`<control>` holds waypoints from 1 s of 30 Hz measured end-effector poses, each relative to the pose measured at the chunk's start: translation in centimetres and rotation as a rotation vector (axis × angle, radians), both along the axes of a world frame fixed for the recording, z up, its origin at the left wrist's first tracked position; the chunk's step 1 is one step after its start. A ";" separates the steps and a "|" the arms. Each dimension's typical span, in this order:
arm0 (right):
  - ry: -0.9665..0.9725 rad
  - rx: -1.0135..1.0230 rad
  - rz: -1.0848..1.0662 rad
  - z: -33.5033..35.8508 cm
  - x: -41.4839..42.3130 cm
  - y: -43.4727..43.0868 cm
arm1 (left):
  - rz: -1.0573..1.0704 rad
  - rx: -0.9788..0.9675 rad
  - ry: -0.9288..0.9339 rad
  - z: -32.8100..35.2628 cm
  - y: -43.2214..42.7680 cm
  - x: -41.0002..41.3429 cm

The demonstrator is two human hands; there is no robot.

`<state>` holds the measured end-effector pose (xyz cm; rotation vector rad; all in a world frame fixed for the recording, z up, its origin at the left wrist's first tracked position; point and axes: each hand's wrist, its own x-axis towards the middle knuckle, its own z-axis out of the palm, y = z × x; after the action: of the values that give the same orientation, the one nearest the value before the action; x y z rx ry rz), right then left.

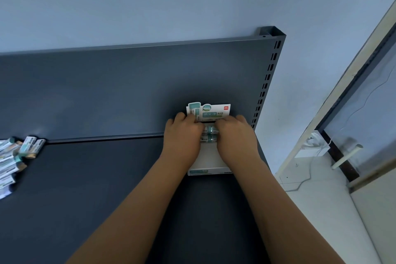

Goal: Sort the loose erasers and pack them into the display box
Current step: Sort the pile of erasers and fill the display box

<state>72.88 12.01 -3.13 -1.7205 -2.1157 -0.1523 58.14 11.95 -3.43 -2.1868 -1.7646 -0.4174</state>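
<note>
A white display box (211, 164) with a teal printed header card (209, 111) stands on the dark shelf at the right, against the back panel. Several wrapped erasers (209, 134) lie in rows at the back of the box. My left hand (182, 137) and my right hand (235, 137) both rest over the box, backs up, with the fingers curled down onto the erasers at the header card's foot. The fingertips are hidden, so whether they pinch an eraser does not show. A heap of loose erasers (15, 156) lies at the shelf's far left edge.
The dark grey shelf (96, 188) stretches between the heap and the box. Its back panel (128, 92) ends in a slotted upright (267, 79) at the right. Beyond the shelf's right end are a pale floor, a cable and a glass door frame (342, 113).
</note>
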 end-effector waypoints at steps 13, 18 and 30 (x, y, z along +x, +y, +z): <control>-0.153 -0.016 -0.013 1.2 -0.3 0.3 | -0.004 -0.036 -0.062 -0.1 -0.1 0.0; -0.166 -0.016 -0.017 1.1 -0.3 0.5 | -0.013 -0.017 -0.080 -0.4 0.0 -0.1; -0.123 -0.080 -0.057 0.7 -0.2 -0.2 | -0.019 -0.039 -0.113 -0.9 0.1 -0.3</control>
<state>72.64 11.77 -2.43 -1.8620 -2.1879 -0.1972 57.85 12.08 -4.37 -2.2490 -1.8262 -0.5244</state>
